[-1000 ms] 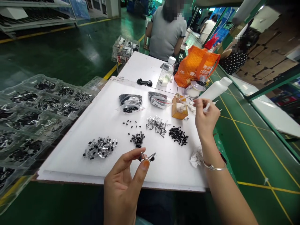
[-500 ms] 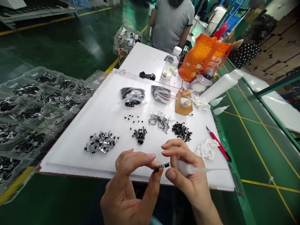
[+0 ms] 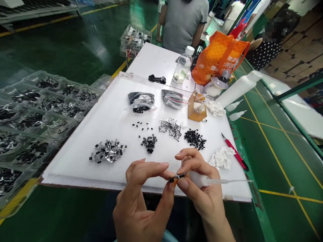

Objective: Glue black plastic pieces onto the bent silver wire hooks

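Observation:
My left hand (image 3: 143, 198) pinches a small black-and-metal part (image 3: 173, 179) between thumb and forefinger. The thumb and forefinger of my right hand (image 3: 208, 193) are closed on the other end of that part. Tucked in the same right hand is a white squeeze dropper bottle (image 3: 199, 179), its thin nozzle pointing right. Beyond the hands lie a pile of small black pieces (image 3: 195, 138), a smaller black pile (image 3: 149, 144), bent wire frames (image 3: 171, 128) and a heap of metal clips with black ends (image 3: 108, 151).
Right of my hands are crumpled tissue (image 3: 222, 158) and a red craft knife (image 3: 235, 151). Farther back are a wooden holder (image 3: 197, 111), two zip bags (image 3: 141, 101), a bottle (image 3: 183, 65) and an orange bag (image 3: 219, 57). Compartment trays (image 3: 47, 111) stand left. A person (image 3: 185, 25) sits opposite.
My right thumb and forefinger have come together on the free end of the small part, which stood loose between them before. The view has shifted slightly.

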A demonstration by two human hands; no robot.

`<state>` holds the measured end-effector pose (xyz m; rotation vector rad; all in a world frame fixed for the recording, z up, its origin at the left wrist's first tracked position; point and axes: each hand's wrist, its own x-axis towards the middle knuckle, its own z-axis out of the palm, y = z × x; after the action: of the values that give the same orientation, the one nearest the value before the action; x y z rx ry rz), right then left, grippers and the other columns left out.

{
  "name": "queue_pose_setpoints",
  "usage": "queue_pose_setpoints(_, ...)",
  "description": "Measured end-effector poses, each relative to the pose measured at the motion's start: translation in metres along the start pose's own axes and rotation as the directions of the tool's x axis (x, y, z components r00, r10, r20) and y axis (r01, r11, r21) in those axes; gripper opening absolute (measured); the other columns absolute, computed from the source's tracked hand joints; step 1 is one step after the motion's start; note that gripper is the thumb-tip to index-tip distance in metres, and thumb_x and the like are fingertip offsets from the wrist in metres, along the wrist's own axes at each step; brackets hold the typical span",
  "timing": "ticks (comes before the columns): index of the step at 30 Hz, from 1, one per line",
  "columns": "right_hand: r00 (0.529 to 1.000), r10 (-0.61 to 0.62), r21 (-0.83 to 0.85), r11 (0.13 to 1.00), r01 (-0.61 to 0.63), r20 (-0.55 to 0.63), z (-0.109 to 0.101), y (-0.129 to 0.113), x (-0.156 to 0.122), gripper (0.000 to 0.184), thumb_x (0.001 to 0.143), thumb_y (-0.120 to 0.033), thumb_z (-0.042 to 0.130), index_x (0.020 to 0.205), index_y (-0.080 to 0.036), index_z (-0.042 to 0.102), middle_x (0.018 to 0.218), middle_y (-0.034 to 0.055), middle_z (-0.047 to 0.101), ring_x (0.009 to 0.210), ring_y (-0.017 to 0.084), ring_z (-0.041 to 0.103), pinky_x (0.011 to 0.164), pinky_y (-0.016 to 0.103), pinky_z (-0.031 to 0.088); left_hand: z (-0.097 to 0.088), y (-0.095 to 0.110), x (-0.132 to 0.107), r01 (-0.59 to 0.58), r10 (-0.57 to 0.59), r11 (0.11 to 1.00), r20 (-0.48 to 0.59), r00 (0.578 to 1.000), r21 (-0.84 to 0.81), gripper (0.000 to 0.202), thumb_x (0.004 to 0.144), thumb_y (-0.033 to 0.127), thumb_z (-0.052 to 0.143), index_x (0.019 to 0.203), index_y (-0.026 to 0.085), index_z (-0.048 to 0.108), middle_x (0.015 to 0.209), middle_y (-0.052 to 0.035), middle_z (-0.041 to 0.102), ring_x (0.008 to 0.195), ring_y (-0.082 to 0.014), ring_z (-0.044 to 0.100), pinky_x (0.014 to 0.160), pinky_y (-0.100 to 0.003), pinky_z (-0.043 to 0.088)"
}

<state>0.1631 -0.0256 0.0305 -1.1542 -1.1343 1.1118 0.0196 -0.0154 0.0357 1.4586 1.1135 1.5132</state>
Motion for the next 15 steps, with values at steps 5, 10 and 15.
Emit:
queue_pose_setpoints(5,1.0,0.005,-0.01,1.0,-0.005,0.003,-0.001,0.003,0.002,0.009,0.086,-0.028,0.079,0.093,-0.032,0.074,0.105,0.0023,0.066,0.101,0.018,0.058,0.074,0.026,0.045,0.002,0.0,0.0,0.02,-0.019,0.999,-0.003,1.0,0.036,0.048,0.084,-0.004,0.064,0.116,0.033,0.067,0.091,0.0078,0.072,0.094,-0.0137,0.063,0.104,-0.03,0.046)
queue_pose_setpoints(10,0.998,-0.058,-0.083,0.995,0.056,-0.022,-0.006,0.004,0.002,0.014,0.091,-0.035,0.075,0.105,-0.035,0.074,0.082,0.0002,0.063,0.111,0.02,0.057,0.086,0.027,0.044,0.003,0.0,0.001,0.115,-0.12,0.987,0.042,0.992,0.115,0.037,0.087,0.005,0.066,0.107,0.035,0.067,0.092,0.0091,0.069,0.088,-0.0124,0.063,0.093,-0.028,0.049)
queue_pose_setpoints(15,0.991,-0.095,-0.205,0.976,0.074,-0.097,-0.011,0.004,0.0,0.007,0.095,-0.028,0.07,0.09,-0.032,0.073,0.089,0.0006,0.064,0.112,0.018,0.056,0.087,0.026,0.045,0.0,-0.004,0.002,0.084,-0.106,0.986,0.146,0.984,0.145,0.031,0.089,0.009,0.066,0.104,0.035,0.065,0.097,0.0075,0.071,0.102,-0.0167,0.065,0.101,-0.036,0.047)
